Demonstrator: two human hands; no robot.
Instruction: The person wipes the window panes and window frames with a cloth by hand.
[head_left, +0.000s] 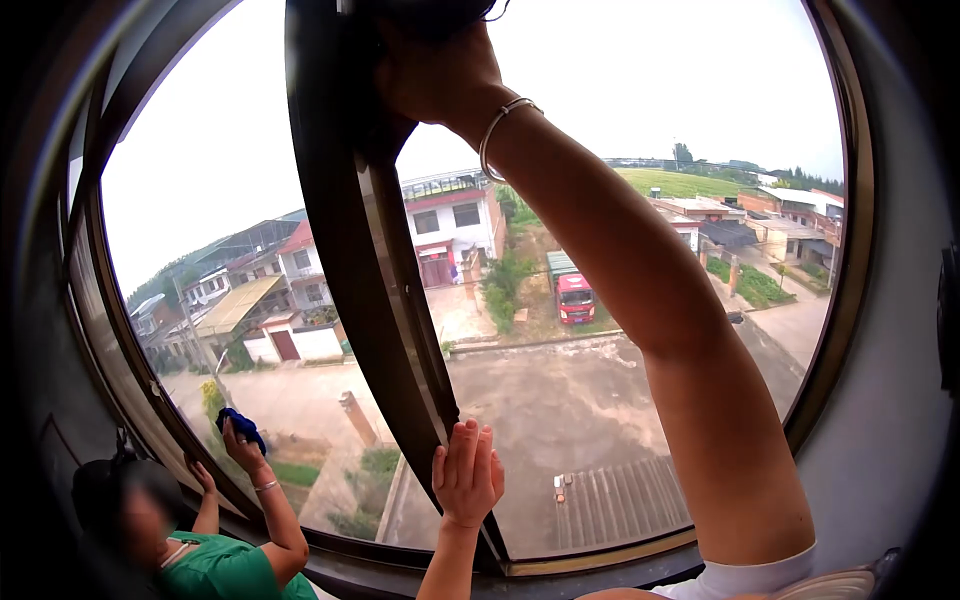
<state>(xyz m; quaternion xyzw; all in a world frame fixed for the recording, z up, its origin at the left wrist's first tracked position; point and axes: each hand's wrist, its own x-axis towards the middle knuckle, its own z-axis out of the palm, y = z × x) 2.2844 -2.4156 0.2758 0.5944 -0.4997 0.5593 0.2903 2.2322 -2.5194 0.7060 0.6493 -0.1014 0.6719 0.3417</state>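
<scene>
My right hand [440, 80] is raised to the top of the dark upright window frame [350, 240], a bracelet [492, 135] on its wrist. It is closed on a dark, bunched cloth [440, 15], with a loose thread at its edge; shadow hides most of the fingers. Lower down, my left hand [468, 475] rests against the same upright, fingers straight and close together, holding nothing. Large window panes [590, 400] lie on both sides of the upright.
At the lower left, a person in a green top [225, 570] holds a blue cloth [243, 428] up to the left pane, the other hand on the frame. A grey wall [900, 400] stands at right. Outside, far below, are a red truck [576, 298], houses and a paved yard.
</scene>
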